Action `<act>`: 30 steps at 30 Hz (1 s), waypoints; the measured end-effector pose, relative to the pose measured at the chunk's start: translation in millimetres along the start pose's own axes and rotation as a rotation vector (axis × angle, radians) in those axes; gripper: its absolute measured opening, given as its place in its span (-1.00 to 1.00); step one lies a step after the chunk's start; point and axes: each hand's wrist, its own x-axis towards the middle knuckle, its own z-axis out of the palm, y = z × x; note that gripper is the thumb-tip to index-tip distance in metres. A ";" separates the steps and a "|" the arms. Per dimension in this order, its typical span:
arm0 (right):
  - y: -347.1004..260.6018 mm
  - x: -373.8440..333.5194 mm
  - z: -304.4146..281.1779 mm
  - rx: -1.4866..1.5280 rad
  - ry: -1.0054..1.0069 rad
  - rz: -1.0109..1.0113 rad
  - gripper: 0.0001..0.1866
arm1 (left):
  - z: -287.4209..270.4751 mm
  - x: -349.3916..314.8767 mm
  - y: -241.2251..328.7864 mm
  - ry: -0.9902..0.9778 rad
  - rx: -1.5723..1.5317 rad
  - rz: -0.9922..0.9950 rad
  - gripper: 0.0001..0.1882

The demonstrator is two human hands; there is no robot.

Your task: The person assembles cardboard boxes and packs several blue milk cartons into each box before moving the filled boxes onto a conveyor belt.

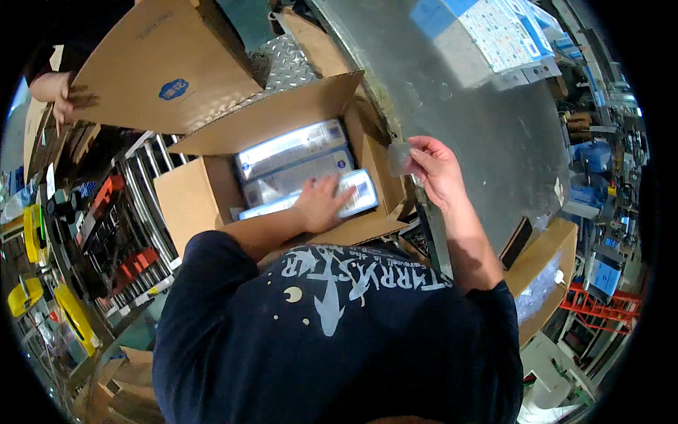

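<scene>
My left hand (321, 206) reaches into an open brown carton (201, 187) and lies, fingers apart, on the nearest of several white-and-blue boxes (364, 192). That box sits a little higher than the others. Beside it in the carton are a middle box (300, 169) and a far box (291, 147), laid side by side. To the right of the carton, above the edge of the grey table, my right hand (436, 169) pinches a small translucent plastic piece (401, 160) between thumb and fingers. Its exact kind is hard to make out.
At far left another person's hand (60, 97) touches a large brown cardboard flap (166, 67). A roller conveyor (145, 205) runs left of the carton. On the grey table (505, 134) stand patterned blue-and-white boxes (494, 35). A carton of clear plastic pieces (540, 290) is at right.
</scene>
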 end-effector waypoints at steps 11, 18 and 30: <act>37.4 36.3 31.9 -0.848 -0.463 -0.140 -0.80 | -38.5 33.0 -15.5 0.131 -1.195 -0.149 -0.81; -139.5 92.5 -62.7 -1.145 0.188 -0.561 -0.70 | 47.6 37.3 -134.0 0.032 -0.521 -0.589 -0.81; -247.4 179.7 -124.3 -1.626 0.302 -0.356 -0.15 | 124.0 50.5 -173.7 0.314 -1.083 -0.735 -0.83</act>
